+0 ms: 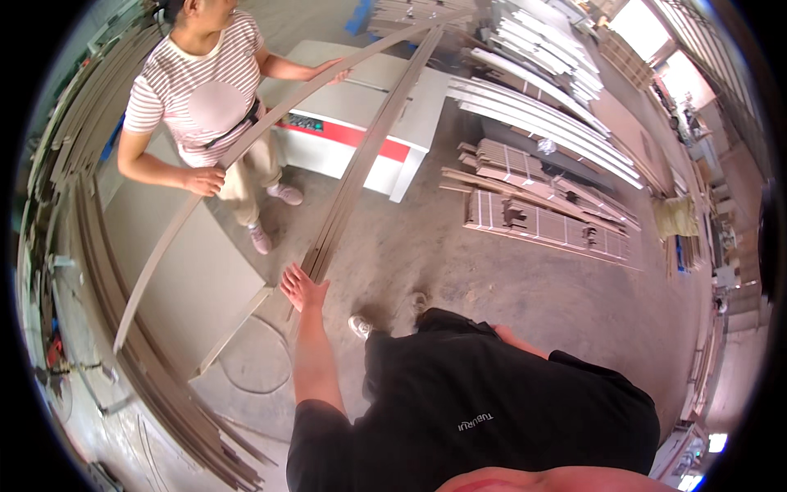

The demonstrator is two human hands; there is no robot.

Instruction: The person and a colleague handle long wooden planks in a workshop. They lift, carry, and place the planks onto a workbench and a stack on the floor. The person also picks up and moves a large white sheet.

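Note:
My left hand reaches forward with its fingers spread and the thumb held apart. It is at the near end of a bundle of long, narrow brown strips, whose far end lies over a white and red machine table. Whether the palm touches the strips I cannot tell. My right forearm shows only in part beside my black shirt, and the hand itself is hidden. At the left, another person in a striped shirt grips a separate long strip with both hands.
Stacked brown boards and long white profiles lie on the floor to the right. A large flat panel and more long strips fill the left side. A thin cable loop lies on the floor nearby.

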